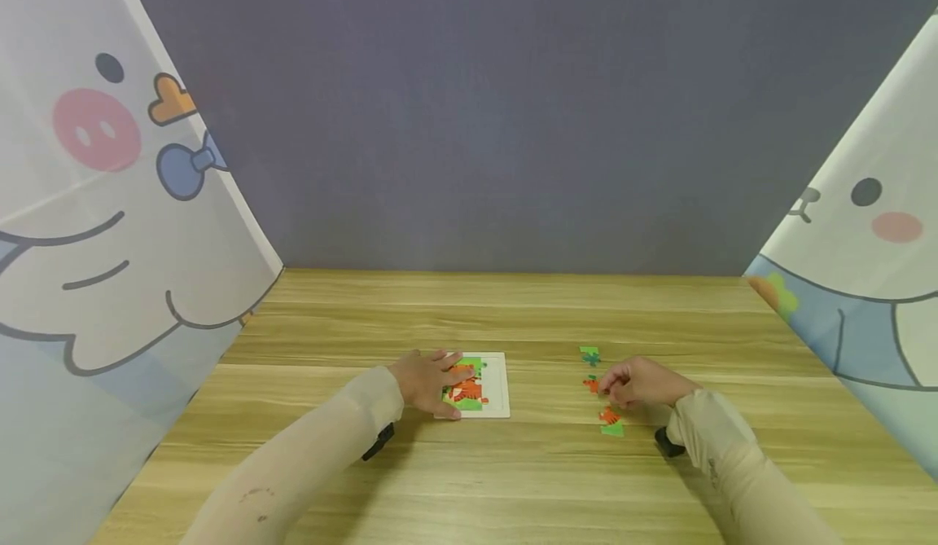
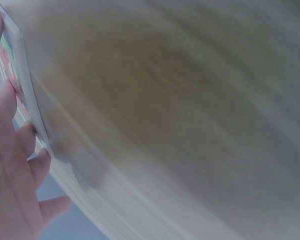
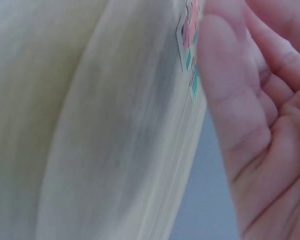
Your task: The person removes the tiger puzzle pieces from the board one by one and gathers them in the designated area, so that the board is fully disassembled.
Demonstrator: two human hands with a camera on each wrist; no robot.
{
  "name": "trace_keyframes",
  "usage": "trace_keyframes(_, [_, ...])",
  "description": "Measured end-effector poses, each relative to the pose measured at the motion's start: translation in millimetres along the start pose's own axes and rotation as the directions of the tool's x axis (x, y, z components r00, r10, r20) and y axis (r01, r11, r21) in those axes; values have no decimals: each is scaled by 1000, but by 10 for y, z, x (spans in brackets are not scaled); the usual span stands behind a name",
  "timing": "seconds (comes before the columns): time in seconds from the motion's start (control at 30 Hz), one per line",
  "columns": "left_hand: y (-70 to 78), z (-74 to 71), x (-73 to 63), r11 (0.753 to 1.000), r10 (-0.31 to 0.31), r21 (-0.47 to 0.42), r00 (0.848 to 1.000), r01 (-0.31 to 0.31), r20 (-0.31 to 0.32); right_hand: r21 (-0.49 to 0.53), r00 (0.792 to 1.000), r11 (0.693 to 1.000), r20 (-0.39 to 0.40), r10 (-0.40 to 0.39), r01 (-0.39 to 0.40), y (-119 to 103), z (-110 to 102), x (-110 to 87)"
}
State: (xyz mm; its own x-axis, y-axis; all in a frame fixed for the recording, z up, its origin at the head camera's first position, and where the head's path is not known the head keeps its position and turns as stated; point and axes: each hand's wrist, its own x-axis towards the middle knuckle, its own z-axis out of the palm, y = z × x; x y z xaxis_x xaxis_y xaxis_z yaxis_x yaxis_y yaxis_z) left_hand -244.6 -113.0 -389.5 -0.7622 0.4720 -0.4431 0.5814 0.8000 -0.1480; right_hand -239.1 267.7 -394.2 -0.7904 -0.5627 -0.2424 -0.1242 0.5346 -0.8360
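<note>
- Left hand (image 1: pixel 432 382) is lying spread over the puzzle (image 1: pixel 469 392), fingers fairly straight, so it isn't gripping anything.
- Right hand (image 1: pixel 636 382) is curling its fingers right beside the middle piece (image 1: pixel 590 385); can't tell if it's pinching it, sorry.
- Puzzle's sitting left of the loose pieces, in a white frame (image 1: pixel 506 390) on the wood table (image 1: pixel 542 480). It's showing an orange, dark-striped figure on green, with a pale strip running bare down the right side.
- Loose ones are lying in a rough column: green and teal top piece (image 1: pixel 590 358), orange middle one, then an orange bottom piece (image 1: pixel 610 418) with green along its lower edge.
- Left wrist cam is catching the frame almost edge-on, so its side is showing, which the head view isn't giving you.
- Right wrist cam is showing the palm side, but the fingertips are running out of shot.
- Only the head view is getting the cartoon curtains (image 1: pixel 95 284).
</note>
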Motion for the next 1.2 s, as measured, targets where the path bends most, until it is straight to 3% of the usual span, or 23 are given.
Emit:
trace_keyframes(0.23, [-18,-1,-15,1000,20,12,1000,-20,-21,-15,997,1000,-74,-18,17,-89,27,139])
trace_keyframes(0.37, [-24,-7,-35,999,46,15,998,-46,-31,-93,992,995,-117,-48,37,-152,59,217])
trace_keyframes(0.6, [-52,-18,-136,998,47,-48,998,-49,-52,-150,983,988,-170,-65,39,-260,126,338])
trace_keyframes(0.77, [-51,54,-197,998,67,-5,993,-67,-95,-199,979,979,-188,-76,38,-325,168,439])
trace_keyframes(0.97, [-44,147,-238,996,81,-12,988,-83,-135,-319,974,946,-192,-121,55,-399,251,584])
trace_keyframes(1.2, [-71,146,-262,996,88,26,986,-85,-141,-449,972,887,-139,-191,110,-500,365,800])
